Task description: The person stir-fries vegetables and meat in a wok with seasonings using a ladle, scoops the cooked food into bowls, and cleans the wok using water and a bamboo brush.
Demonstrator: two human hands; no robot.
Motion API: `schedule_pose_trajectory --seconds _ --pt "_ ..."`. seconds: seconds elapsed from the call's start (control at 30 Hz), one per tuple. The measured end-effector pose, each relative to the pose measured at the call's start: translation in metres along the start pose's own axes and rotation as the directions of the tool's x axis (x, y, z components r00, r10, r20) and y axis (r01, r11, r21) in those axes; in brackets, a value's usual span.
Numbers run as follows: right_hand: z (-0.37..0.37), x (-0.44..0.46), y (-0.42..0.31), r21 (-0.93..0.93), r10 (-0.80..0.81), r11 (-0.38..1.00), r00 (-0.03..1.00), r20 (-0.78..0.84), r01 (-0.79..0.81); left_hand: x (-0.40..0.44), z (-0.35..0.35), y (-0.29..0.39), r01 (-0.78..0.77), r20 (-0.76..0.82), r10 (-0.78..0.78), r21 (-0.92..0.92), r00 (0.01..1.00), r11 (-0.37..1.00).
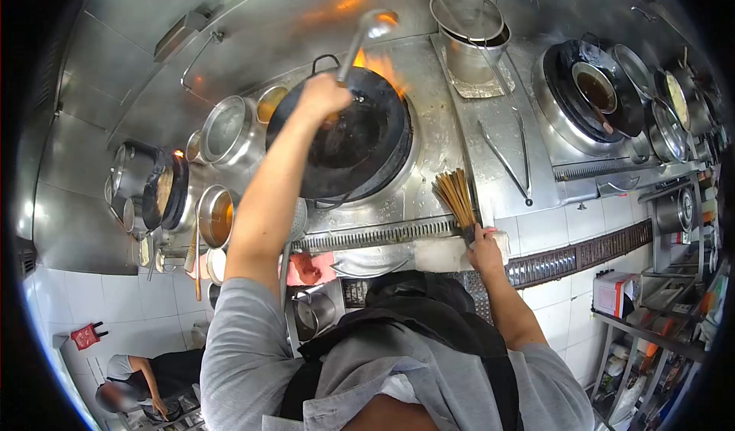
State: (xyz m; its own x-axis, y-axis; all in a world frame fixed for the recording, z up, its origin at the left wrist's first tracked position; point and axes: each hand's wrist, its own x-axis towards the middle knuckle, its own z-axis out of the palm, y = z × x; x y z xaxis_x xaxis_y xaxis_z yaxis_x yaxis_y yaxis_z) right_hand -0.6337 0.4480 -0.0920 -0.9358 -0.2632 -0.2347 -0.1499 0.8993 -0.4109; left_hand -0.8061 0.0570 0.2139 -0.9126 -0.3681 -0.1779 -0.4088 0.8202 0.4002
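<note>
My left hand (325, 98) is closed round the handle of a metal ladle (380, 24), which is raised with its bowl toward the back wall. Below that hand lies a large black wok (364, 144) on the burner, dark inside, with a loop handle at the back. Orange flames (383, 71) rise at the wok's far right edge. At the stove's front edge, my right hand (486, 251) grips a bamboo wok brush (455, 196), its bristles fanned toward the stove. Something white, perhaps a cloth, sits beside the right hand.
Tongs (509, 167) lie on the steel counter right of the wok. Behind them stands a pot (478, 56) with a strainer on top. Metal pots (228, 131) and a container of orange liquid (218, 215) stand to the left. Another person (149, 381) is at lower left.
</note>
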Motion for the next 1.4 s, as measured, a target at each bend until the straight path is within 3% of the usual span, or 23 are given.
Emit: schedule_pose_trajectory --seconds 0.1,0.17,0.2,0.3,0.37,0.5,0.53,0.57,0.67,0.77,0.83,0.87,0.93,0.97,1.0,1.03,1.07,1.1,1.13,1.17,1.2,1.27,1.4 --pt "-0.034 0.008 0.001 0.135 0.021 0.991 0.999 -0.032 -0.017 0.007 0.082 0.018 -0.105 -0.006 0.112 0.29 0.994 0.951" --pt "-0.068 0.002 0.001 0.47 0.231 0.842 0.964 0.129 -0.265 -0.017 0.119 0.04 -0.15 0.112 0.118 0.341 0.987 0.928" --pt "-0.078 -0.006 0.002 0.453 0.23 0.851 0.964 0.134 -0.266 -0.024 0.149 0.036 -0.186 0.129 0.152 0.316 0.98 0.93" --pt "-0.098 -0.046 0.002 0.925 0.26 0.313 0.956 0.137 -0.217 -0.081 0.218 0.024 -0.304 0.236 0.24 0.289 0.942 0.908" --pt "-0.117 -0.064 -0.017 0.972 0.289 0.189 0.954 0.081 -0.14 -0.134 0.261 0.013 -0.236 0.282 0.205 0.08 0.937 0.969" --pt "-0.129 -0.037 -0.047 0.97 0.194 0.242 0.981 -0.022 -0.026 -0.202 0.286 0.013 -0.062 0.511 0.212 -0.295 0.833 0.953" --pt "-0.138 -0.024 -0.069 0.941 0.116 0.338 0.993 -0.022 -0.018 -0.203 0.287 0.004 -0.042 0.636 0.228 -0.294 0.737 0.955" --pt "-0.146 -0.006 -0.094 0.905 0.033 0.425 0.999 -0.019 0.003 -0.205 0.301 -0.008 -0.164 0.543 0.349 -0.36 0.764 0.919" --pt "-0.147 0.069 -0.156 0.598 -0.315 0.759 0.949 -0.011 0.258 -0.198 0.251 -0.049 -0.356 0.622 0.508 -0.361 0.596 0.862" --pt "-0.136 0.162 -0.226 0.204 -0.555 0.826 0.822 0.127 0.526 -0.21 0.208 -0.122 -0.188 0.331 0.344 -0.422 0.879 0.887" --pt "-0.141 0.196 -0.291 -0.081 -0.671 0.717 0.717 0.19 0.693 -0.232 0.184 -0.19 -0.022 -0.099 -0.021 -0.42 0.995 0.907" --pt "-0.136 0.219 -0.31 -0.085 -0.714 0.675 0.678 0.175 0.733 -0.248 0.166 -0.223 0.154 -0.17 -0.242 -0.414 0.955 0.897" --pt "-0.105 0.273 -0.333 -0.253 -0.699 0.688 0.715 0.022 0.68 -0.265 0.185 -0.293 0.451 -0.421 -0.549 -0.316 0.722 0.835" --pt "-0.078 0.324 -0.326 -0.414 -0.843 0.519 0.529 -0.099 0.748 -0.267 0.205 -0.319 0.543 -0.404 -0.635 -0.328 0.659 0.773" --pt "-0.043 0.389 -0.311 -0.31 -0.937 0.348 0.316 -0.149 0.885 -0.264 0.233 -0.344 0.606 -0.364 -0.696 -0.343 0.619 0.718" --pt "-0.04 0.289 -0.358 -0.622 -0.895 0.403 0.432 -0.114 0.671 -0.259 0.258 -0.365 0.65 -0.333 -0.736 -0.346 0.589 0.677" --pt "-0.02 0.263 -0.365 -0.208 -0.952 0.197 0.137 -0.273 0.958 -0.237 0.306 -0.39 0.761 -0.437 -0.768 -0.242 0.468 0.602" --pt "-0.008 0.269 -0.355 -0.612 -0.906 -0.028 -0.278 -0.319 0.79 -0.26 0.268 -0.376 0.55 -0.125 -0.749 -0.602 0.651 0.579" --pt "0.007 0.248 -0.357 -0.603 -0.898 -0.078 -0.319 -0.305 0.794 -0.274 0.246 -0.364 0.584 -0.118 -0.767 -0.579 0.63 0.569" --pt "0.022 0.219 -0.359 -0.311 -0.983 0.006 -0.051 -0.175 0.95 -0.284 0.238 -0.361 0.619 -0.111 -0.78 -0.544 0.616 0.566" --pt "0.032 0.177 -0.37 -0.207 -0.994 0.039 0.017 -0.106 0.978 -0.281 0.249 -0.367 0.627 -0.115 -0.799 -0.558 0.59 0.543" --pt "0.057 0.131 -0.392 -0.088 -1.0 -0.005 -0.008 -0.024 0.996 -0.258 0.271 -0.373 0.6 -0.217 -0.707 -0.4 0.673 0.693" --pt "0.095 0.063 -0.429 0.07 -0.992 -0.107 -0.112 0.059 0.992 -0.274 0.277 -0.371 0.534 -0.228 -0.709 -0.517 0.668 0.669"
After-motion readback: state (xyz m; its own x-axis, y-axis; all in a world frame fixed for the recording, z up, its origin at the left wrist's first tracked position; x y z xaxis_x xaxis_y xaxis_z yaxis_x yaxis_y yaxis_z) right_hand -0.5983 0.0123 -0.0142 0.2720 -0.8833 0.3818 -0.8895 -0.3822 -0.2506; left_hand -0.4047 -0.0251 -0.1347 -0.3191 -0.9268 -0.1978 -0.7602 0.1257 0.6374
